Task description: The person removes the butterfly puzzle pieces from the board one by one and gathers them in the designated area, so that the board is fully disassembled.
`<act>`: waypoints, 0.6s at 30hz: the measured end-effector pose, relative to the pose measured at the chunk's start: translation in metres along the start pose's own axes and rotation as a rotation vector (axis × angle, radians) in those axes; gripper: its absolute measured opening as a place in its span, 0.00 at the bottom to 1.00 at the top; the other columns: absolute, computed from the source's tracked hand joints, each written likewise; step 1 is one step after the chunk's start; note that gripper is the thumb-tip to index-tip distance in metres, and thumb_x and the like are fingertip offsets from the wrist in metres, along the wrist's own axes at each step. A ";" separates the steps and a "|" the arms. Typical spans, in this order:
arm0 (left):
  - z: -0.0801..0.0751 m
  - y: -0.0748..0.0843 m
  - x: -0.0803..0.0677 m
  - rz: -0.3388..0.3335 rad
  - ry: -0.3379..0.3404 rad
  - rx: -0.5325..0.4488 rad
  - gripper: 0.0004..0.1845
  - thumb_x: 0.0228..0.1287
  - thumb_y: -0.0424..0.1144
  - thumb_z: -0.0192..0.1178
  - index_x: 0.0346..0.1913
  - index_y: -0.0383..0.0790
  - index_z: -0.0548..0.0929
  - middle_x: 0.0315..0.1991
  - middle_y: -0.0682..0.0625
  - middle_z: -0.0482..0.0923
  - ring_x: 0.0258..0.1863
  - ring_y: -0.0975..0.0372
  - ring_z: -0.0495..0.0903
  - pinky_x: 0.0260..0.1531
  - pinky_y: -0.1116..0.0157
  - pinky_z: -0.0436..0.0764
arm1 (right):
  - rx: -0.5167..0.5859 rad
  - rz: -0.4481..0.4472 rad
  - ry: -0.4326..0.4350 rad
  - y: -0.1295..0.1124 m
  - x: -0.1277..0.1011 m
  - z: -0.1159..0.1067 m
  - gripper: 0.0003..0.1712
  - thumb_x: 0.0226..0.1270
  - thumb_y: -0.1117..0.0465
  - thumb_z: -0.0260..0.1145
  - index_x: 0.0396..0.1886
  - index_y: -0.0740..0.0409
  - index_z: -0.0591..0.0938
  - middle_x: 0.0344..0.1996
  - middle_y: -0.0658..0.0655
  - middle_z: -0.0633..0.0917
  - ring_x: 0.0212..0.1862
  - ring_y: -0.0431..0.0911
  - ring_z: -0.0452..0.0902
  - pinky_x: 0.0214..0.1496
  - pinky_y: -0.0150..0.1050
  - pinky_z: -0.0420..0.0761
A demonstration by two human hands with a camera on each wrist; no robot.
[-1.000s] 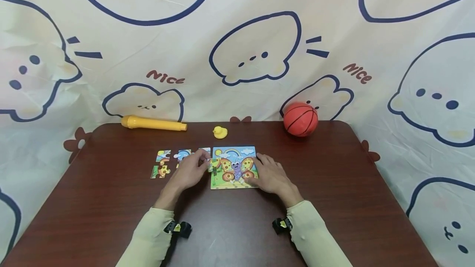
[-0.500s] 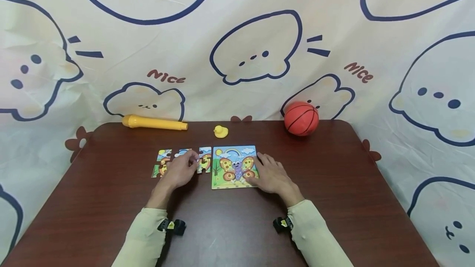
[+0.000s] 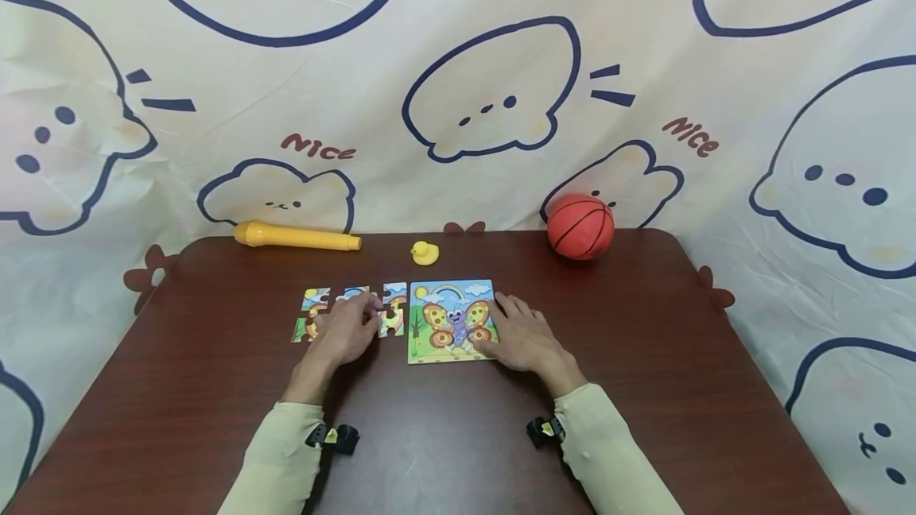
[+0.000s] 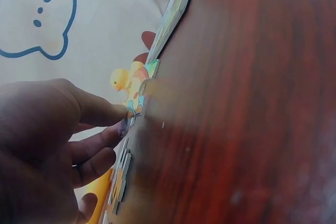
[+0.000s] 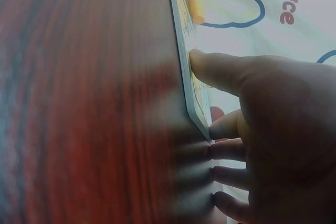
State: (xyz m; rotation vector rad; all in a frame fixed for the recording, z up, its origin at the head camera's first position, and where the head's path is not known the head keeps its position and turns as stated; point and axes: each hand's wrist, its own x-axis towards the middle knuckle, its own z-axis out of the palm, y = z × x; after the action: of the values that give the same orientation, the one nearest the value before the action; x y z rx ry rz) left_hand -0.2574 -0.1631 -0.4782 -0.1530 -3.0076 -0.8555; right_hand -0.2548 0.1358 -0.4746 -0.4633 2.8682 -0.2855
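Observation:
My left hand is among the puzzle pieces left of the picture board. In the left wrist view its thumb and a finger pinch a small puzzle piece, mostly covered, with a purple patch showing. Right of it lie a cloud piece and, just below, a yellow-green piece. Two more pieces, a sun piece and a green-edged one, lie on its left. My right hand rests at the right side of the butterfly board, thumb on its face, fingers stretched past its edge onto the table.
Along the back of the brown table lie a yellow toy microphone, a small yellow duck and a red toy basketball. A printed cloth hangs behind.
My left hand set the yellow-green piece down below the cloud piece, away from the board's edge, and moved left. That piece has since shifted slightly downward. My right hand stays at the board.

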 end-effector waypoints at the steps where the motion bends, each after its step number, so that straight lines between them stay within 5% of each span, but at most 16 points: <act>1: 0.000 0.000 0.000 0.000 0.006 -0.001 0.10 0.65 0.40 0.59 0.47 0.44 0.79 0.38 0.51 0.83 0.44 0.54 0.77 0.39 0.52 0.61 | -0.004 0.000 -0.003 0.000 0.000 0.000 0.49 0.64 0.33 0.58 0.76 0.54 0.57 0.76 0.58 0.56 0.76 0.56 0.50 0.70 0.58 0.59; 8: 0.002 0.009 -0.001 0.042 0.030 -0.026 0.11 0.63 0.39 0.61 0.47 0.42 0.80 0.39 0.50 0.82 0.44 0.54 0.78 0.40 0.52 0.66 | 0.014 -0.001 0.004 -0.002 0.000 0.000 0.48 0.64 0.34 0.59 0.76 0.54 0.58 0.75 0.58 0.57 0.76 0.57 0.51 0.70 0.58 0.59; 18: 0.016 0.038 -0.010 0.137 -0.048 0.048 0.12 0.61 0.44 0.63 0.47 0.47 0.83 0.45 0.51 0.81 0.51 0.55 0.75 0.49 0.45 0.69 | 0.040 0.008 0.003 -0.002 -0.001 0.001 0.49 0.63 0.35 0.61 0.76 0.54 0.57 0.75 0.58 0.57 0.76 0.56 0.50 0.71 0.58 0.58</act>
State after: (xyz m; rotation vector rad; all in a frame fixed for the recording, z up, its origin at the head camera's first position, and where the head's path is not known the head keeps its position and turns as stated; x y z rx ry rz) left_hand -0.2437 -0.1237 -0.4726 -0.3797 -3.0147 -0.7777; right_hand -0.2531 0.1339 -0.4747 -0.4437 2.8612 -0.3418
